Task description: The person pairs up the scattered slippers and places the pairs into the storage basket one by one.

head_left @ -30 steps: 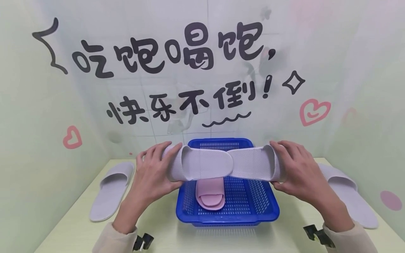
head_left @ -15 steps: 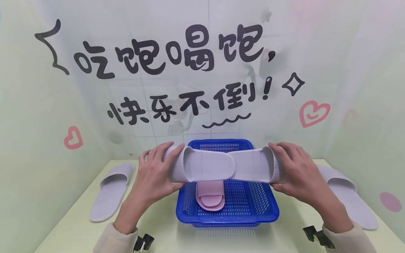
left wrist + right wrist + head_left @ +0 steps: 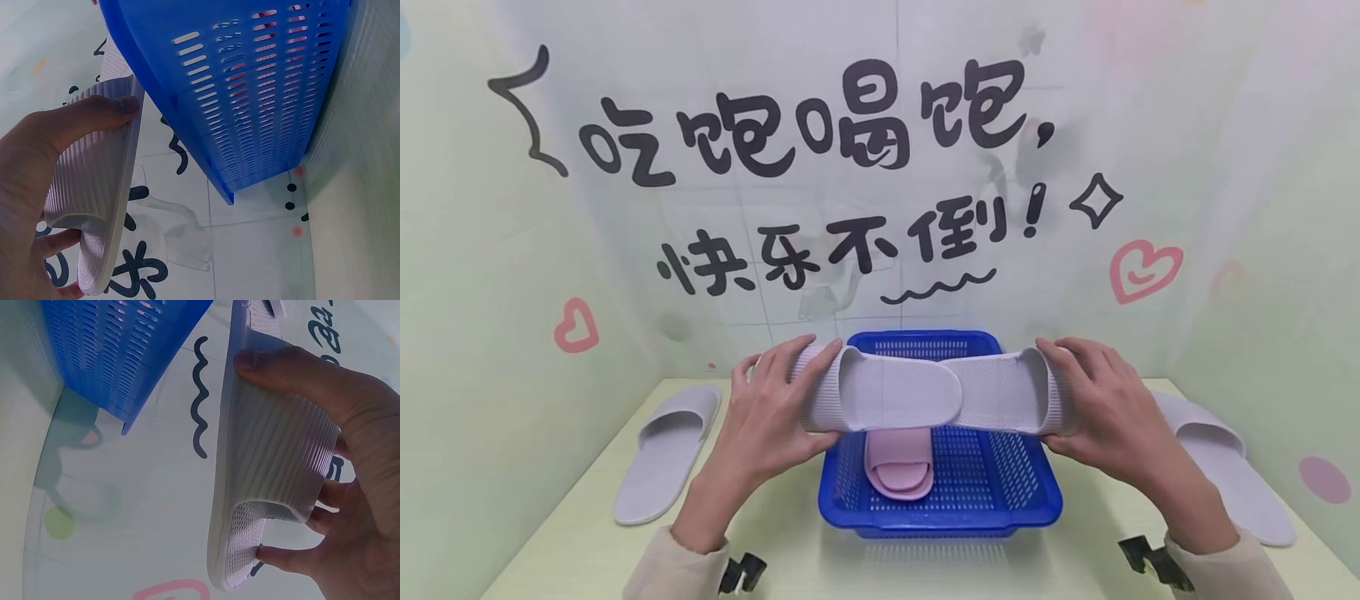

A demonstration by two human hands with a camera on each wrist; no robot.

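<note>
Over the blue basket, two pale lilac slippers are held up level, heel toward heel. My left hand (image 3: 775, 404) grips the left slipper (image 3: 898, 392) round its ribbed strap, thumb along the near edge. The right slipper (image 3: 996, 392) is gripped the same way by my right hand (image 3: 1101, 408). In the head view the left slipper's heel overlaps the right one's heel. Both wrist views show each ribbed strap (image 3: 94, 162) between thumb and fingers, the right wrist view with the strap (image 3: 281, 444) in closer detail.
The blue basket (image 3: 940, 522) stands on the pale table (image 3: 782, 550) with a pink slipper (image 3: 901, 467) in it, partly hidden by the held pair. One more lilac slipper (image 3: 666, 454) lies at the left, another lilac slipper (image 3: 1225, 475) at the right. A printed wall (image 3: 880, 208) rises behind.
The left slipper has shifted slightly rightward, overlapping the right one a little more. Both hands keep their grip; the pair has dipped very slightly in the view.
</note>
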